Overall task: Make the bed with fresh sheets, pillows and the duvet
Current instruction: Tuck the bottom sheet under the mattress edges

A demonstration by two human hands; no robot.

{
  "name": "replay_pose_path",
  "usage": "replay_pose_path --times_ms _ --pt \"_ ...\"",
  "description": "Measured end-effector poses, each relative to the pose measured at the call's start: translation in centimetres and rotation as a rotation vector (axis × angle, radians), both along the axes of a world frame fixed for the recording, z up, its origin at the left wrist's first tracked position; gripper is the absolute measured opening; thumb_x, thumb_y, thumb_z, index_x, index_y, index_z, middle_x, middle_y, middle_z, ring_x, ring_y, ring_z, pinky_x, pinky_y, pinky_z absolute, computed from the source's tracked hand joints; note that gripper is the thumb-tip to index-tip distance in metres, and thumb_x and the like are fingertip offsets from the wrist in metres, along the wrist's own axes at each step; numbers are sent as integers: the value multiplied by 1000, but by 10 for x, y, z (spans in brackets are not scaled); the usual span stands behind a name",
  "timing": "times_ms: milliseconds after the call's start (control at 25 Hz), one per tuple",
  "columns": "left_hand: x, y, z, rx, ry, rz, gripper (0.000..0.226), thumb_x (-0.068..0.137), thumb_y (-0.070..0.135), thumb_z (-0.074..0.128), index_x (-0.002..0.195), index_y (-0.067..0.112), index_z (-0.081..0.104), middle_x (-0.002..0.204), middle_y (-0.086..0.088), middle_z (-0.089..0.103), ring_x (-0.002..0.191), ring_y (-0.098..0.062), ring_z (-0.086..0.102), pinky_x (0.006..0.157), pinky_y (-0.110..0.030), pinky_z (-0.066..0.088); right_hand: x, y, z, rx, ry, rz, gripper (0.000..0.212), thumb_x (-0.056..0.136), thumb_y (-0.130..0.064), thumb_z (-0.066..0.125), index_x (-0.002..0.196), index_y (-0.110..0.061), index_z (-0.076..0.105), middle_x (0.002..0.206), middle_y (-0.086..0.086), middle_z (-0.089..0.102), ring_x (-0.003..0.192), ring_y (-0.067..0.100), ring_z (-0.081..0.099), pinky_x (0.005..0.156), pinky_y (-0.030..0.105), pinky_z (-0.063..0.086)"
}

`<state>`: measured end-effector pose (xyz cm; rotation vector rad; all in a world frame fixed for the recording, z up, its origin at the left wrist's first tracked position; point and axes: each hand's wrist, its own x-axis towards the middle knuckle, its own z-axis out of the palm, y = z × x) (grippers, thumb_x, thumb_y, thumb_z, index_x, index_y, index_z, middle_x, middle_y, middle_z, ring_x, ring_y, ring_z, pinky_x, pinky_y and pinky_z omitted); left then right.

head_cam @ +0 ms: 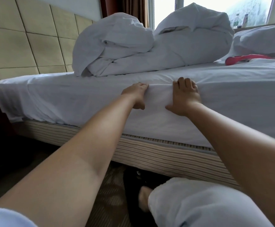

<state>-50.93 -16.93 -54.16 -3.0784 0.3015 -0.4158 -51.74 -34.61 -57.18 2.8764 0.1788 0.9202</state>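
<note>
In the head view both bare forearms reach up from the lower corners of the frame to the near edge of the mattress at centre. The left hand (137, 94) has its fingers curled over the top edge and its thumb pointing down the side, bunching a fold of the white sheet (68, 97) in its grip. The right hand (185, 97), just beside it, does likewise: fingers bent over the edge, thumb splayed low to the left, clutching the same fold, so the cloth between the hands rises in a soft ridge with creases fanning outward. The sheet is thin, smooth cotton, hanging loose down the mattress side at left. Under it runs the bed base (149, 153), covered in beige ribbed, striped fabric. On top, in the upper centre, lies the crumpled white duvet (125, 51), heaped in puffy lumps. A plump white pillow (262, 38) sits at the upper right, with a red object (241, 58) before it. A padded tan headboard (18, 38) of square panels fills the upper left.
</note>
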Motion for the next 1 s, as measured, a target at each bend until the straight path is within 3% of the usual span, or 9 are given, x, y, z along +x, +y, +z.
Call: replay_pose_path --times_ms 120,240,360,560,640,720,800,880,1000 --pt "-9 3 7 -42 38 -12 79 86 6 55 152 17 14 159 0 14 145 -18 18 116 -30 22 -3 9 8 -9 67 -21 84 83 -52 57 143 -5 20 141 12 24 133 30 21 113 38 15" --pt "-9 39 20 -100 82 -1 70 86 0 42 150 19 23 156 -3 25 140 -23 30 113 -33 30 8 46 20 -39 138 52 74 89 -44 54 143 -5 21 142 11 24 134 30 20 111 37 21" --pt "-1 103 15 -113 87 103 68 90 0 40 151 20 20 155 -6 26 139 -25 31 111 -34 30 30 106 26 -62 162 181 63 91 -34 51 141 -5 25 141 11 26 133 29 23 109 37 24" --pt "41 197 -2 -186 58 88 73 93 2 42 153 17 2 161 -1 2 146 -20 15 117 -34 19 77 214 18 -146 92 273 51 92 -23 48 136 -5 31 139 13 29 127 31 28 106 37 26" --pt "65 235 -8 -134 -44 59 72 94 10 50 153 15 9 160 -2 10 144 -23 19 115 -38 24 96 264 14 -143 27 278 47 92 -20 46 135 -4 34 137 16 33 124 33 32 102 38 29" --pt "95 290 -14 -83 -175 73 72 90 32 60 149 16 23 154 -4 28 136 -29 28 109 -42 30 121 311 9 -155 -74 285 36 91 -16 46 122 1 48 125 22 45 113 36 44 89 41 37" --pt "117 335 -17 -34 -273 68 80 78 55 67 142 18 37 143 -5 42 129 -31 34 107 -44 29 138 325 5 -157 -260 271 28 87 -19 46 94 3 61 95 25 59 85 38 57 68 38 44" --pt "134 362 -17 -5 -347 -9 82 71 61 70 136 18 45 134 -6 49 124 -30 39 107 -42 27 150 323 7 -171 -401 221 33 86 -28 46 80 0 61 78 21 60 70 35 58 61 34 44" --pt "136 376 -14 -23 -356 -66 78 71 55 73 133 16 48 131 -9 50 119 -30 43 100 -38 31 154 346 6 -250 -460 230 29 82 -28 45 75 -4 59 74 16 59 65 30 57 60 32 43"
